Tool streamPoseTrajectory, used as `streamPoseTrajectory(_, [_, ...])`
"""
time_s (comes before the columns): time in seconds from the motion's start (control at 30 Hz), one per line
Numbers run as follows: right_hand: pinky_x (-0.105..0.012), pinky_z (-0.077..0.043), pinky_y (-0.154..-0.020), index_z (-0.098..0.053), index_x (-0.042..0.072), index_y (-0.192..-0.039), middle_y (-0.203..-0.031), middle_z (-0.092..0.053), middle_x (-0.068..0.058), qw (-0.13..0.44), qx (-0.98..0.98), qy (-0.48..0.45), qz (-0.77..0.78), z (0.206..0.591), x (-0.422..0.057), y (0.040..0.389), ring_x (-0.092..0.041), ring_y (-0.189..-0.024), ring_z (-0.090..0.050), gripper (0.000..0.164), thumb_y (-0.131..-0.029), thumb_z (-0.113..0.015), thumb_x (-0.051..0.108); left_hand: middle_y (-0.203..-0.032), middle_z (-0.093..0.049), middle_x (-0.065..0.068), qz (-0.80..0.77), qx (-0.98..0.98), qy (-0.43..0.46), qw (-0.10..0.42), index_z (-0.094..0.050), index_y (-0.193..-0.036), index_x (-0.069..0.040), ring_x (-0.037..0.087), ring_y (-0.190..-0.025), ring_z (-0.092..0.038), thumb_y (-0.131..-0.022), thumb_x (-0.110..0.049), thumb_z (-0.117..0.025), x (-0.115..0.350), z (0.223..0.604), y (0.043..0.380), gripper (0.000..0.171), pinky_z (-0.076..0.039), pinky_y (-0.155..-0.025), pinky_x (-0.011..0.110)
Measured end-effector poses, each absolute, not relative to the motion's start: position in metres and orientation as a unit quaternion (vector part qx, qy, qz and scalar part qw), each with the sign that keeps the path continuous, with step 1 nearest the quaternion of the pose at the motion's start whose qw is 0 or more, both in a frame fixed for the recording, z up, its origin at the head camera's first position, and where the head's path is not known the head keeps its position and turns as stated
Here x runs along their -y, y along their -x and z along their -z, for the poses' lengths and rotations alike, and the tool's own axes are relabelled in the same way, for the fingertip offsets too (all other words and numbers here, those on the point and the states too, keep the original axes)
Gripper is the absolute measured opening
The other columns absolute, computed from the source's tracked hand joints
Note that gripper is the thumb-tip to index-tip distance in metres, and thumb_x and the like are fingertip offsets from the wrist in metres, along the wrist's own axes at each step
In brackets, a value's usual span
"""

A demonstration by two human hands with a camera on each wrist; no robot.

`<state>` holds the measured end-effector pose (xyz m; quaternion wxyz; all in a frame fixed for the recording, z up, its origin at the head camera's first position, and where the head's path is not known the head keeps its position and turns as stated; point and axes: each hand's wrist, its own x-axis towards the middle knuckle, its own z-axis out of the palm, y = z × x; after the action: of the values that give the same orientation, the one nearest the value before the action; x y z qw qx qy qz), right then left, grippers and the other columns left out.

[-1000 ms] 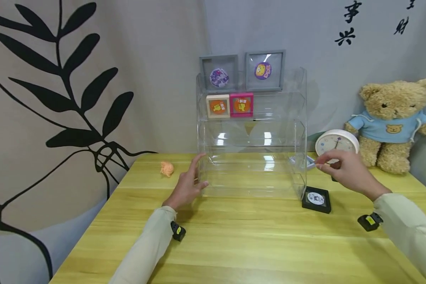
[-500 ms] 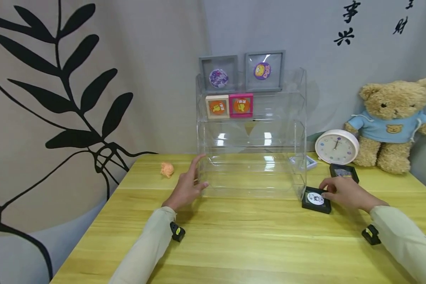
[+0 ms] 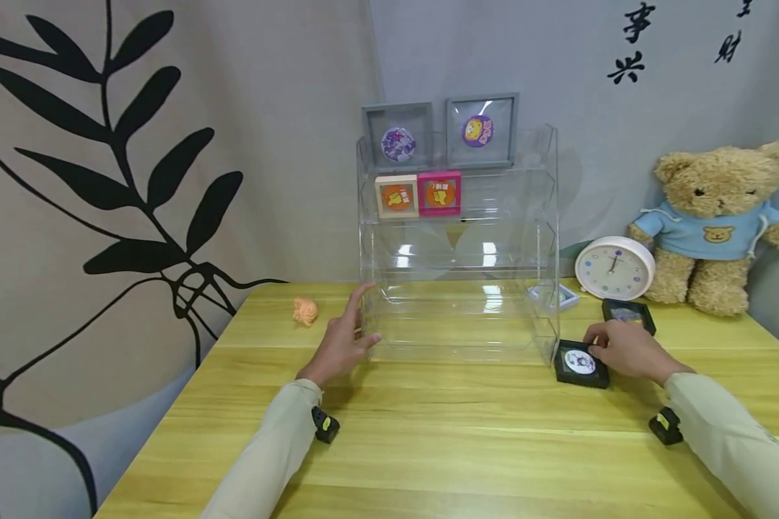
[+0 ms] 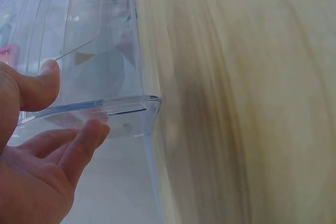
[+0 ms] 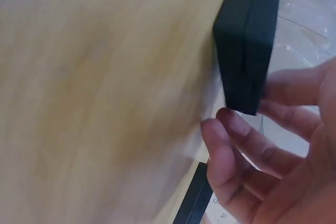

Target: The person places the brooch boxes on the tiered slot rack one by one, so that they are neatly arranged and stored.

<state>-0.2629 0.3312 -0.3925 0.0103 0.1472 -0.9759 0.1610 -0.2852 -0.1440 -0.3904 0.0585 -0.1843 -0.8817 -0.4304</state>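
In the head view a clear tiered acrylic display rack (image 3: 457,317) stands on the table. My left hand (image 3: 339,346) holds its left side panel; in the left wrist view, the thumb and fingers lie on either side of the clear panel (image 4: 121,103). By the rack's front right corner is a black square display frame (image 3: 566,371) with a round white badge inside. My right hand (image 3: 632,353) pinches that frame near its far right corner. From the right wrist, the frame's thick black side (image 5: 244,51) shows with thumb and fingers at its corner.
Two grey frames (image 3: 483,155) stand on the top tier, with a cream (image 3: 398,209) and a pink frame (image 3: 439,209) below. Another black frame (image 3: 643,315), a white clock (image 3: 613,268), a pale frame (image 3: 566,297) and a teddy bear (image 3: 720,238) sit right; an orange figurine (image 3: 305,311) lies left.
My right hand has come down from in front of the clock to the near black frame and pinches it; the frame has shifted slightly right. The left hand stays at the rack.
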Motion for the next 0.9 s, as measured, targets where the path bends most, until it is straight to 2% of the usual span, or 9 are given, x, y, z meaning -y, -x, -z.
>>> streamPoseTrajectory(0.13, [-0.035, -0.049, -0.06, -0.067, 0.003, -0.107, -0.089, -0.071, -0.013, 0.021, 0.971, -0.121, -0.205, 0.39, -0.336, 0.261, -0.023, -0.079, -0.064, 0.015, -0.096, -0.062, 0.011, -0.137, -0.057, 0.034, 0.427, 0.883, 0.185, 0.059, -0.018, -0.153, -0.051, 0.044, -0.131, -0.056, -0.092, -0.001, -0.069, 0.144, 0.39, 0.285, 0.094, -0.054, -0.102, 0.056])
streamPoseTrajectory(0.2, [-0.032, -0.048, -0.06, -0.064, 0.002, -0.113, -0.095, -0.07, -0.016, 0.013, 0.962, -0.102, -0.252, 0.389, -0.338, 0.26, -0.021, -0.08, -0.063, 0.018, -0.1, -0.059, 0.013, -0.133, -0.06, 0.034, 0.428, 0.882, 0.185, 0.059, -0.018, -0.153, -0.051, 0.044, -0.13, -0.057, -0.092, -0.001, -0.069, 0.144, 0.39, 0.285, 0.094, -0.054, -0.103, 0.056])
streamPoseTrajectory(0.3, [-0.032, -0.054, -0.059, -0.056, 0.0, -0.126, -0.104, -0.067, -0.018, -0.029, 0.925, -0.068, -0.373, 0.387, -0.343, 0.257, -0.015, -0.08, -0.063, 0.028, -0.105, -0.05, 0.017, -0.131, -0.061, 0.034, 0.431, 0.881, 0.185, 0.057, -0.018, -0.152, -0.052, 0.045, -0.13, -0.057, -0.092, -0.001, -0.069, 0.144, 0.391, 0.285, 0.094, -0.054, -0.103, 0.056])
streamPoseTrajectory(0.4, [-0.034, -0.061, -0.066, -0.055, 0.011, -0.132, -0.106, -0.065, -0.007, -0.077, 0.869, -0.032, -0.487, 0.385, -0.352, 0.254, -0.011, -0.081, -0.066, 0.029, -0.108, -0.045, 0.023, -0.136, -0.058, 0.034, 0.436, 0.879, 0.186, 0.05, -0.017, -0.152, -0.053, 0.046, -0.13, -0.056, -0.093, 0.0, -0.068, 0.144, 0.391, 0.285, 0.094, -0.054, -0.103, 0.055])
streamPoseTrajectory(0.5, [-0.033, -0.062, -0.071, -0.06, 0.028, -0.127, -0.103, -0.065, 0.009, -0.098, 0.824, -0.026, -0.557, 0.382, -0.361, 0.251, -0.008, -0.084, -0.068, 0.023, -0.107, -0.048, 0.026, -0.142, -0.053, 0.035, 0.444, 0.875, 0.188, 0.044, -0.017, -0.152, -0.053, 0.047, -0.131, -0.055, -0.093, 0.0, -0.067, 0.144, 0.392, 0.285, 0.094, -0.054, -0.102, 0.055])
streamPoseTrajectory(0.57, [-0.032, -0.063, -0.072, -0.062, 0.034, -0.123, -0.101, -0.067, 0.014, -0.103, 0.793, -0.041, -0.6, 0.378, -0.367, 0.249, -0.007, -0.086, -0.069, 0.023, -0.107, -0.05, 0.023, -0.143, -0.052, 0.035, 0.449, 0.872, 0.189, 0.042, -0.018, -0.152, -0.053, 0.047, -0.131, -0.055, -0.093, 0.001, -0.067, 0.144, 0.392, 0.285, 0.094, -0.054, -0.102, 0.054])
streamPoseTrajectory(0.73, [-0.029, -0.065, -0.075, -0.069, 0.023, -0.124, -0.11, -0.068, 0.013, -0.09, 0.712, -0.101, -0.689, 0.368, -0.373, 0.246, -0.007, -0.092, -0.07, 0.032, -0.105, -0.049, 0.006, -0.139, -0.056, 0.034, 0.453, 0.87, 0.188, 0.048, -0.019, -0.152, -0.052, 0.045, -0.13, -0.056, -0.092, 0.002, -0.068, 0.144, 0.391, 0.286, 0.094, -0.054, -0.103, 0.054])
streamPoseTrajectory(0.9, [-0.028, -0.065, -0.078, -0.068, 0.016, -0.127, -0.117, -0.067, 0.008, -0.076, 0.676, -0.147, -0.718, 0.356, -0.37, 0.245, -0.008, -0.096, -0.07, 0.037, -0.104, -0.046, -0.002, -0.133, -0.06, 0.033, 0.445, 0.873, 0.188, 0.055, -0.019, -0.152, -0.052, 0.043, -0.13, -0.057, -0.092, 0.001, -0.069, 0.145, 0.391, 0.287, 0.094, -0.054, -0.103, 0.054])
